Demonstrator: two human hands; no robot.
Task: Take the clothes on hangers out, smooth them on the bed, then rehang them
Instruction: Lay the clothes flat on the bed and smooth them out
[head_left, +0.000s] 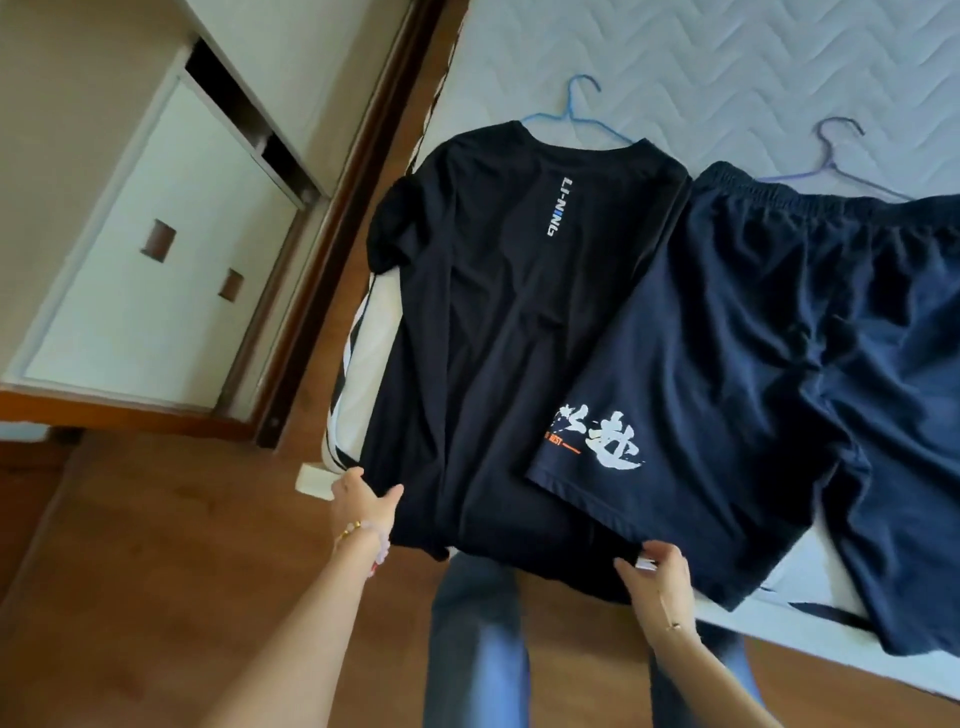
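Observation:
A black T-shirt (493, 332) with white lettering lies flat on the bed (727, 67), its hem hanging over the near edge. My left hand (363, 501) pinches the hem's left corner. At the hem's right corner my right hand (657, 574) grips the cloth, beside the leg of the navy shorts (769, 374). The shorts lie spread to the right and overlap the shirt's side; they carry a white and orange print. Beyond the shirt's collar lies a blue wire hanger (576, 111). A purple hanger (836, 161) lies beyond the shorts' waistband.
A white wardrobe (156, 249) with sliding doors stands at the left, one door partly open. Brown wooden floor (156, 571) runs between it and the bed. My legs in blue jeans (478, 649) stand against the bed's edge. A small white block (314, 480) lies on the floor.

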